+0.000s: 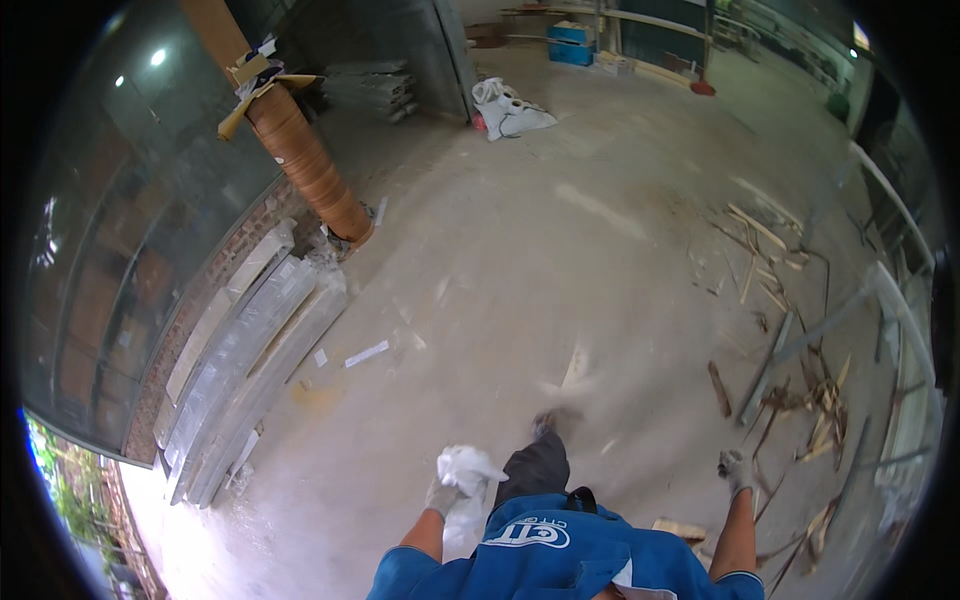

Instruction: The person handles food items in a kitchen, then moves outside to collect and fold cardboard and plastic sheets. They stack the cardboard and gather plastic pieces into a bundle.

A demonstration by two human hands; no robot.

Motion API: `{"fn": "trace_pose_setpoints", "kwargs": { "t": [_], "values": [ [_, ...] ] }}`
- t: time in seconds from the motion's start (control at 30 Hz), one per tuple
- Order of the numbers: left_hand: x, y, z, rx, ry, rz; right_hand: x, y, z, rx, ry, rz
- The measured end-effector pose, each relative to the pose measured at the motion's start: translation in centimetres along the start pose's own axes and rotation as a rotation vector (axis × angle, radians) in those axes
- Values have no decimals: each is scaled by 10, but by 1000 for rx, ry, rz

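My left hand point(440, 496), in a pale work glove, is closed on a crumpled white plastic bag point(467, 468). The bag bunches above the hand and hangs down beside my blue shirt. Out to the right, my right hand point(735, 470) wears a grey glove with darker finger parts. Its fingers are curled in, and I cannot make out whether anything is inside them. Beyond that hand, splintered wood scraps point(825, 430) lie on the concrete floor point(520, 290). One of my feet point(553, 420) is ahead of my body, blurred.
Long plastic-wrapped panels point(250, 340) lie along the left wall. Past them stands a brown wrapped column point(305, 155). A white sack point(508, 110) sits farther off, with blue crates point(571, 45) behind. A pale metal frame point(905, 330) lines the right side.
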State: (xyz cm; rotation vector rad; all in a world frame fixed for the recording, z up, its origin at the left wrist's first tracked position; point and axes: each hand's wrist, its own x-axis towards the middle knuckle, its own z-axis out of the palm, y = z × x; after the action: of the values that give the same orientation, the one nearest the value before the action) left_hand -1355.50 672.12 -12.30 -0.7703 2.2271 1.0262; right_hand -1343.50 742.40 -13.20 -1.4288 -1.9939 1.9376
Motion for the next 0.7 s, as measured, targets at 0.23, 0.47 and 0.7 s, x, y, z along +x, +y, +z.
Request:
{"fn": "trace_pose_setpoints", "kwargs": {
  "t": [0.23, 0.47, 0.7],
  "values": [
    [132, 177, 17, 278, -13, -63, 191, -145, 80, 142, -116, -307],
    [314, 569, 70, 183, -8, 549, 295, -114, 143, -85, -366, 421],
    [429, 861, 182, 221, -12, 766, 464, -206, 98, 111, -108, 488]
  ]
}}
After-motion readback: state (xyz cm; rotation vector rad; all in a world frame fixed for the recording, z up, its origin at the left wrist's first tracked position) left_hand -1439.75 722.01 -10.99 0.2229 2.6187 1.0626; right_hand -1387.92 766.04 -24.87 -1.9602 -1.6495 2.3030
